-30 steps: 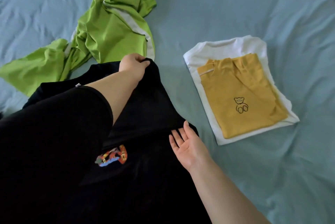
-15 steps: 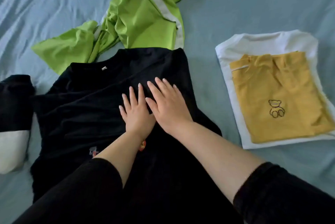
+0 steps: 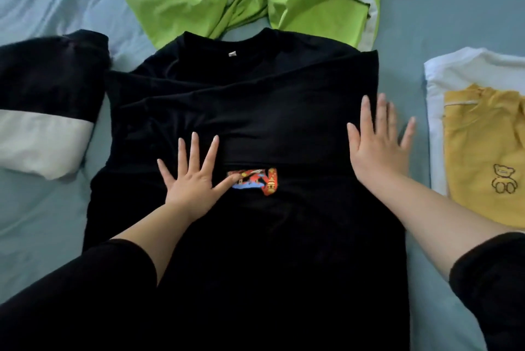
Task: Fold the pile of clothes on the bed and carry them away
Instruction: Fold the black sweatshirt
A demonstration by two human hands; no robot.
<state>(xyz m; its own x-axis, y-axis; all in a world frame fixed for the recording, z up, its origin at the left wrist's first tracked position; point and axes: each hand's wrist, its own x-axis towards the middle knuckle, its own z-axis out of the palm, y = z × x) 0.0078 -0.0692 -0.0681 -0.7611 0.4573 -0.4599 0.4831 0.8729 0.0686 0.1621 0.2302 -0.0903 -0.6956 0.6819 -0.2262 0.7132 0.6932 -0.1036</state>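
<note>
Two hands lie flat on the black shirt (image 3: 255, 112) at frame centre. I see my left hand (image 3: 193, 183), fingers splayed, beside its print (image 3: 255, 181); my right hand (image 3: 380, 151), fingers apart, overlaps the shirt's right edge onto the bed (image 3: 397, 38).

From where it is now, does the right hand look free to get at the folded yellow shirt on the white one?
Probably yes. The right hand lies flat and empty at the black shirt's right edge, and only bare sheet separates it from the yellow shirt.
</note>
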